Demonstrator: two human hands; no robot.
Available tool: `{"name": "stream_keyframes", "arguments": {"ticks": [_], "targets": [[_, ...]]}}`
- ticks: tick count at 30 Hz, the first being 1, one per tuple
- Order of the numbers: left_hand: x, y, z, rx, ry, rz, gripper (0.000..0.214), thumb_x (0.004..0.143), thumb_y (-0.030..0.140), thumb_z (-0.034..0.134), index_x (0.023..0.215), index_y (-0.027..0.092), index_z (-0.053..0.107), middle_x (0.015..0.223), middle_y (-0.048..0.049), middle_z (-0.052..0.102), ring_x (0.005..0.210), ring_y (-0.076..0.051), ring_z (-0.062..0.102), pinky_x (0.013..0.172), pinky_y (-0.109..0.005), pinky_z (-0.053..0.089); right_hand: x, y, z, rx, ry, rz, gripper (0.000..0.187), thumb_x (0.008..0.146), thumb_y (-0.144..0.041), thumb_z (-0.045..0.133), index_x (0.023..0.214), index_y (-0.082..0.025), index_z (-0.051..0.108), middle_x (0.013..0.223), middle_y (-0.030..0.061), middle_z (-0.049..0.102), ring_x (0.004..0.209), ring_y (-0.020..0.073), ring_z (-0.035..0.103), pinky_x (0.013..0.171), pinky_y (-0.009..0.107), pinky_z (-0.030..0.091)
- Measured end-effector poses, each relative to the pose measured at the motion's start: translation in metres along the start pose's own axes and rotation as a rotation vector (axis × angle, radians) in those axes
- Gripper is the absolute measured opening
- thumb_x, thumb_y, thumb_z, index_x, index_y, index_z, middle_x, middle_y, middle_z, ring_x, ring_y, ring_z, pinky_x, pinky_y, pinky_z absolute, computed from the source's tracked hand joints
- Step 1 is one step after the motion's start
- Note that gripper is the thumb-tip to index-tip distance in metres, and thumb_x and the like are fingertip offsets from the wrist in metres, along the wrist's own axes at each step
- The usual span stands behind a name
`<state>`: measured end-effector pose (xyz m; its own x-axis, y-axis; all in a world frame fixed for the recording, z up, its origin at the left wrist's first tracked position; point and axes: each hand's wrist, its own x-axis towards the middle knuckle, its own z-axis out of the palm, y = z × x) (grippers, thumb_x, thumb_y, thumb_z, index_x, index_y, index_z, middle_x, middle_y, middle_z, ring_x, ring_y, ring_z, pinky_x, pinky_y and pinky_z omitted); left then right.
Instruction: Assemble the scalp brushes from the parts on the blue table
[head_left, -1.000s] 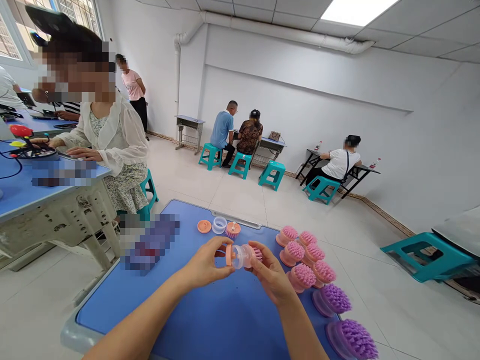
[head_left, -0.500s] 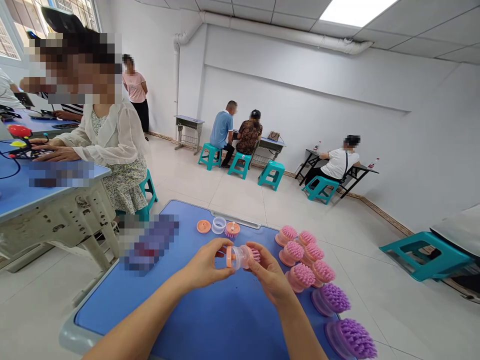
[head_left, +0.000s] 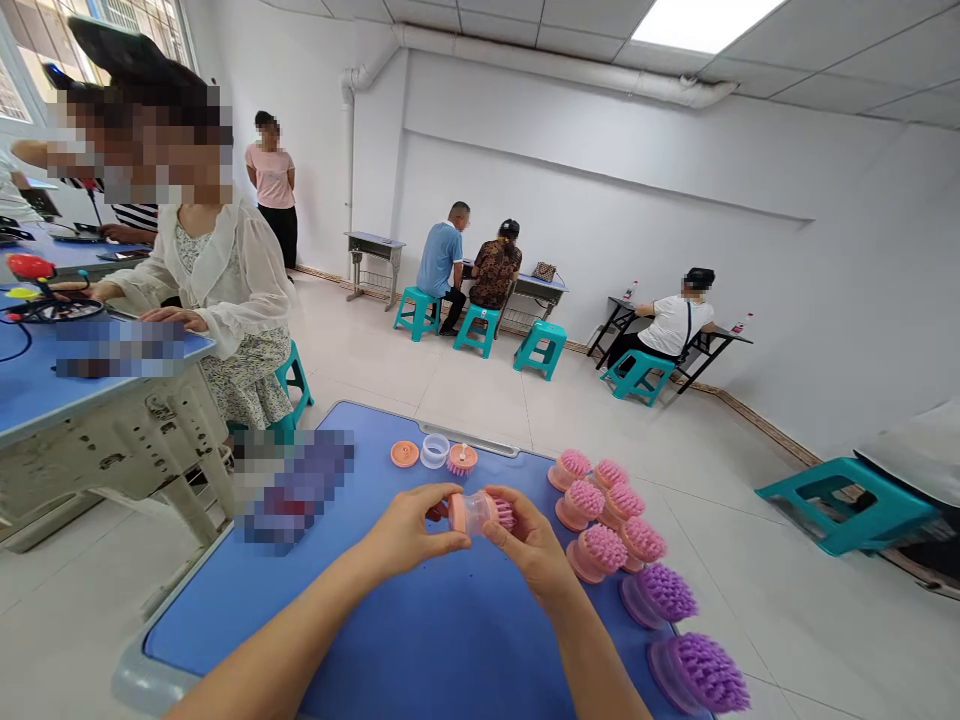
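Note:
Over the middle of the blue table (head_left: 420, 640), a pink scrub brush (head_left: 475, 513) with a clear body lies sideways between my two hands. My left hand (head_left: 409, 525) grips its orange cap end, fingers behind and thumb below. At the bristle end, my right hand (head_left: 529, 540) is closed round the brush, partly covering the bristles. Beyond my hands lie an orange disc (head_left: 405, 454), a clear ring (head_left: 435, 451) and an orange brush head (head_left: 463, 459) with pink bristles facing down.
Several pink brushes (head_left: 584, 502) stand bristles up at the table's right side, with two purple brushes (head_left: 697, 672) nearer me. A blurred-out flat object (head_left: 300, 492) lies at the left. A person (head_left: 225, 270) sits at another desk (head_left: 112, 400) on the left.
The orange cap now sits closer against the clear body, the gap between them gone. Both hands stay almost in place. At the left, the seated person's near hand has shifted.

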<state>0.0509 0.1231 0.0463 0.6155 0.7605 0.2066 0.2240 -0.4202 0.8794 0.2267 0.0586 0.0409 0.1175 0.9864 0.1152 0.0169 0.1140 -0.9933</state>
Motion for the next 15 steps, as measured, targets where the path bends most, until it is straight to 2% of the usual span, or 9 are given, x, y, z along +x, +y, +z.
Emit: {"name": "stream_keyframes", "arguments": {"ticks": [5, 7, 11, 15], "targets": [[0.0007, 0.0005, 0.0023, -0.066, -0.049, -0.052, 0.036, 0.069, 0.04, 0.065, 0.099, 0.02, 0.062, 0.08, -0.0001, 0.065, 0.071, -0.017, 0.06, 0.066, -0.027, 0.049, 0.0004, -0.0004, 0.0004, -0.028, -0.024, -0.018, 0.033, 0.07, -0.031, 0.068, 0.1, -0.025, 0.058, 0.086, 0.0002, 0.059, 0.076, 0.0159, 0.054, 0.072, 0.03, 0.045], [0.0012, -0.0004, 0.0026, -0.096, -0.076, -0.061, 0.036, 0.07, 0.04, 0.063, 0.099, 0.019, 0.062, 0.078, 0.0, 0.065, 0.07, -0.017, 0.06, 0.065, -0.027, 0.049, 0.0, -0.0013, 0.0004, -0.023, -0.033, -0.017, 0.033, 0.069, -0.031, 0.068, 0.1, -0.025, 0.058, 0.084, -0.0003, 0.059, 0.075, 0.0158, 0.054, 0.071, 0.029, 0.045], [0.0016, -0.0029, 0.0027, -0.089, -0.034, -0.052, 0.052, 0.064, 0.032, 0.069, 0.112, 0.019, 0.056, 0.099, -0.0049, 0.065, 0.086, -0.02, 0.06, 0.08, -0.032, 0.048, -0.0004, -0.0014, 0.0005, -0.006, -0.037, -0.006, 0.036, 0.066, -0.031, 0.071, 0.098, -0.024, 0.058, 0.082, -0.0002, 0.059, 0.073, 0.0157, 0.054, 0.067, 0.028, 0.045], [0.0013, -0.001, 0.0022, -0.036, -0.004, 0.04, 0.049, 0.062, 0.019, 0.069, 0.109, 0.021, 0.056, 0.11, -0.006, 0.061, 0.097, -0.021, 0.057, 0.088, -0.034, 0.044, 0.001, 0.0, 0.0006, 0.007, -0.018, 0.023, 0.036, 0.063, -0.032, 0.073, 0.096, -0.023, 0.059, 0.079, -0.0011, 0.058, 0.068, 0.0138, 0.053, 0.063, 0.027, 0.045]]}}
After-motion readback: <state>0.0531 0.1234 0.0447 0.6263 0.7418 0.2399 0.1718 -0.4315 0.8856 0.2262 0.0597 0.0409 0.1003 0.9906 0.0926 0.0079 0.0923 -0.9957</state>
